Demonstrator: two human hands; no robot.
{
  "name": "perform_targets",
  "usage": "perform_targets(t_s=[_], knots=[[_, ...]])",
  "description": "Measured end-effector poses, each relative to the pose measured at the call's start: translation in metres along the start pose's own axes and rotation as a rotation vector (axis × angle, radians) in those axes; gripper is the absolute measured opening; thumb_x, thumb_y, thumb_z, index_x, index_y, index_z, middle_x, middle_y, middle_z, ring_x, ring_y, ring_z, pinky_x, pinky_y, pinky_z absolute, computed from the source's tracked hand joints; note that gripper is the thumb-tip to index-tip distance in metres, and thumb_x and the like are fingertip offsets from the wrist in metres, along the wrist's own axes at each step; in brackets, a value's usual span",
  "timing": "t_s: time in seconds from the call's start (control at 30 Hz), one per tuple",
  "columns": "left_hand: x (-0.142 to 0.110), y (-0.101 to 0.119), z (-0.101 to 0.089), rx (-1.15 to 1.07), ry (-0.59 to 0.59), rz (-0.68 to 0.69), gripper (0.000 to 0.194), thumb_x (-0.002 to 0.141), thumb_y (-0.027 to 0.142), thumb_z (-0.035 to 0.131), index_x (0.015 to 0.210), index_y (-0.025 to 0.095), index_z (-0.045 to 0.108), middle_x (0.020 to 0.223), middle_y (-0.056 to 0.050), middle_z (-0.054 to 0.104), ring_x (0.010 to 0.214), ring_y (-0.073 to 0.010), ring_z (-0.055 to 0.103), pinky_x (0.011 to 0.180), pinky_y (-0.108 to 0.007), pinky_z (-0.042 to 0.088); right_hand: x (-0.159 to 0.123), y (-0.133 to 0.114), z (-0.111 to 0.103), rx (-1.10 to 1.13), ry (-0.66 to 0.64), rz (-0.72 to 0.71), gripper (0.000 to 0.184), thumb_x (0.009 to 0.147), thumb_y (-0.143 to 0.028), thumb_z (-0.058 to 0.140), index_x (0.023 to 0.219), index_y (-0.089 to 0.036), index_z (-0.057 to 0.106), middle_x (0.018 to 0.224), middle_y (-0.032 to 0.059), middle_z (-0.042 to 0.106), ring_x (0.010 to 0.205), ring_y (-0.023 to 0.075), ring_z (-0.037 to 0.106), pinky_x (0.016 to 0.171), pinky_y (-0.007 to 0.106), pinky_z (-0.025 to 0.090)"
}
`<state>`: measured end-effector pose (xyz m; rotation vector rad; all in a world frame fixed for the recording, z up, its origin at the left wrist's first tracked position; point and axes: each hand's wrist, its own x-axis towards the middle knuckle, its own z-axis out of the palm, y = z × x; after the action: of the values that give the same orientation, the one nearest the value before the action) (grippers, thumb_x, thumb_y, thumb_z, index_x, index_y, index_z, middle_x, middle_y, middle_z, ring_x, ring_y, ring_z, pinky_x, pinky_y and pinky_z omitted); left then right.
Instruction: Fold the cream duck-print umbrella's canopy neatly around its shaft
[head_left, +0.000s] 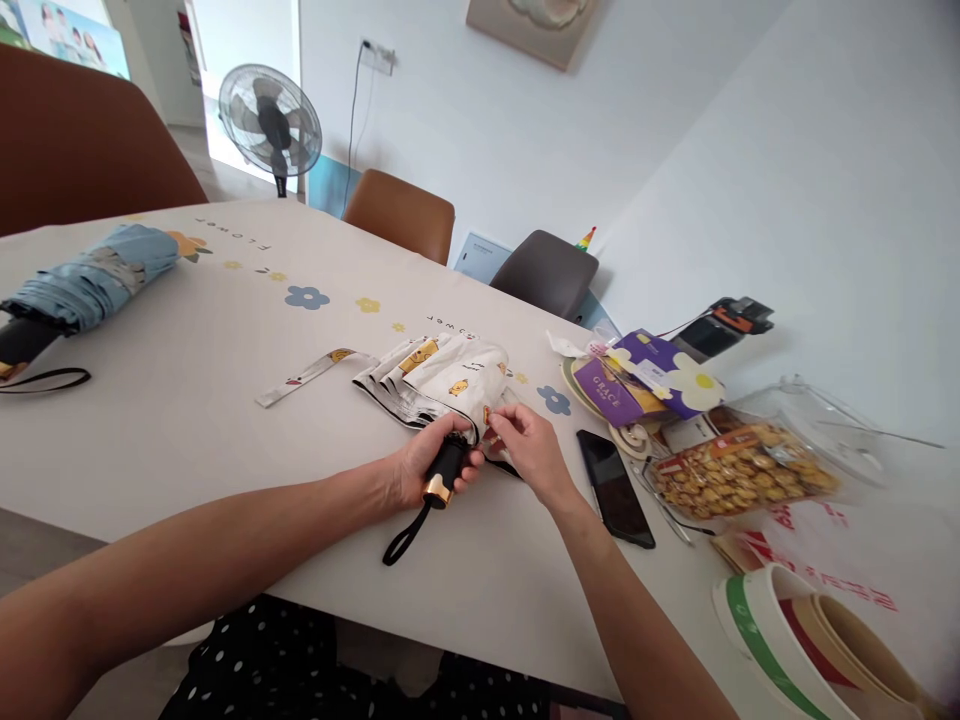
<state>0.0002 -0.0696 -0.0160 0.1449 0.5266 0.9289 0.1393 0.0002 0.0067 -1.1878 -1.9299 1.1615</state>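
Note:
A white folding umbrella (469, 375) with small yellow cartoon figures lies collapsed on the table, its canopy in loose folds. My left hand (431, 465) is wrapped round the base of its black handle (445, 468), which has a gold end and a black wrist loop (405, 537). With thumb and fingers pinched together, my right hand (529, 450) grips the edge of the canopy just right of the handle. The umbrella's closing strap (304, 377) stretches out to the left across the tabletop.
A furled blue umbrella (105, 275) lies at the far left. To the right are a phone (616, 488), glasses (675, 515), a purple tissue box (637, 375), a snack container (750, 470) and tape rolls (810, 640). Chairs (401, 210) and a fan (270, 120) stand beyond the table (225, 430).

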Motion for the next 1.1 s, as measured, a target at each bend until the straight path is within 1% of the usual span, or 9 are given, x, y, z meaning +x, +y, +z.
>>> perform_targets(t_s=[0.13, 0.3, 0.37, 0.43, 0.53, 0.7, 0.93, 1.0, 1.1], knots=[[0.002, 0.001, -0.003, -0.073, -0.054, -0.006, 0.017, 0.07, 0.03, 0.051, 0.07, 0.015, 0.045, 0.055, 0.003, 0.041, 0.043, -0.0061, 0.037, 0.032, -0.016, 0.032, -0.017, 0.001, -0.001, 0.337, -0.235, 0.249, 0.03, 0.076, -0.043, 0.058, 0.074, -0.013, 0.063, 0.071, 0.0091, 0.066, 0.062, 0.0201, 0.063, 0.059, 0.035, 0.053], [0.002, 0.005, -0.002, -0.118, -0.156, -0.032, 0.013, 0.07, 0.027, 0.05, 0.069, 0.015, 0.043, 0.051, 0.005, 0.035, 0.039, -0.005, 0.032, 0.032, -0.015, 0.033, -0.034, -0.002, 0.006, 0.485, -0.412, 0.337, 0.034, 0.083, -0.042, 0.049, 0.087, -0.011, 0.064, 0.079, 0.0117, 0.067, 0.071, 0.021, 0.066, 0.071, 0.039, 0.053], [0.001, 0.005, 0.0, -0.122, -0.183, -0.039, 0.013, 0.071, 0.027, 0.049, 0.069, 0.016, 0.042, 0.051, 0.005, 0.034, 0.038, -0.0052, 0.031, 0.033, -0.016, 0.034, -0.036, -0.001, 0.013, 0.539, -0.359, 0.336, 0.023, 0.081, -0.034, 0.053, 0.085, -0.013, 0.063, 0.075, 0.0077, 0.066, 0.071, 0.0194, 0.065, 0.071, 0.038, 0.053], [0.001, 0.006, 0.001, -0.131, -0.202, -0.025, 0.013, 0.071, 0.027, 0.048, 0.069, 0.016, 0.042, 0.05, 0.005, 0.034, 0.038, -0.0057, 0.031, 0.033, -0.016, 0.034, -0.035, 0.002, 0.02, 0.594, -0.222, 0.337, 0.013, 0.076, -0.025, 0.058, 0.082, -0.016, 0.062, 0.069, 0.0033, 0.064, 0.063, 0.0166, 0.063, 0.064, 0.035, 0.054], [0.001, 0.006, 0.001, -0.131, -0.222, 0.008, 0.012, 0.072, 0.027, 0.047, 0.07, 0.016, 0.043, 0.05, 0.004, 0.035, 0.04, -0.0064, 0.033, 0.032, -0.016, 0.033, -0.033, 0.006, 0.028, 0.706, -0.105, 0.374, 0.01, 0.071, -0.02, 0.063, 0.079, -0.017, 0.061, 0.066, 0.0005, 0.062, 0.054, 0.013, 0.059, 0.055, 0.029, 0.053], [0.0, 0.007, 0.001, -0.125, -0.238, 0.048, 0.012, 0.072, 0.027, 0.047, 0.074, 0.015, 0.046, 0.052, 0.005, 0.034, 0.04, -0.006, 0.032, 0.031, -0.016, 0.033, -0.034, 0.004, 0.039, 0.877, -0.137, 0.407, 0.007, 0.069, -0.017, 0.065, 0.074, -0.016, 0.06, 0.058, -0.0024, 0.056, 0.05, 0.0094, 0.054, 0.057, 0.025, 0.05], [-0.005, 0.01, 0.005, -0.116, -0.282, 0.057, 0.013, 0.073, 0.026, 0.045, 0.074, 0.013, 0.048, 0.05, 0.005, 0.032, 0.041, -0.0063, 0.031, 0.03, -0.015, 0.03, -0.027, -0.001, 0.043, 1.23, -0.233, 0.385, 0.005, 0.075, -0.022, 0.054, 0.071, -0.02, 0.051, 0.055, -0.0053, 0.048, 0.044, 0.0074, 0.043, 0.047, 0.022, 0.043], [-0.006, 0.009, 0.006, -0.093, -0.267, 0.067, 0.014, 0.073, 0.026, 0.046, 0.074, 0.013, 0.049, 0.05, 0.005, 0.033, 0.042, -0.0062, 0.031, 0.03, -0.015, 0.03, -0.024, -0.003, 0.041, 1.2, -0.257, 0.407, 0.017, 0.076, -0.034, 0.053, 0.068, -0.02, 0.05, 0.052, -0.005, 0.045, 0.042, 0.0077, 0.041, 0.044, 0.023, 0.041], [-0.006, 0.004, 0.009, -0.019, -0.205, 0.067, 0.015, 0.073, 0.027, 0.047, 0.071, 0.013, 0.049, 0.049, 0.005, 0.033, 0.042, -0.006, 0.032, 0.03, -0.015, 0.029, -0.018, -0.004, 0.039, 1.045, -0.206, 0.516, 0.036, 0.073, -0.048, 0.057, 0.057, -0.02, 0.042, 0.042, -0.0072, 0.035, 0.034, 0.0063, 0.032, 0.034, 0.021, 0.033]])
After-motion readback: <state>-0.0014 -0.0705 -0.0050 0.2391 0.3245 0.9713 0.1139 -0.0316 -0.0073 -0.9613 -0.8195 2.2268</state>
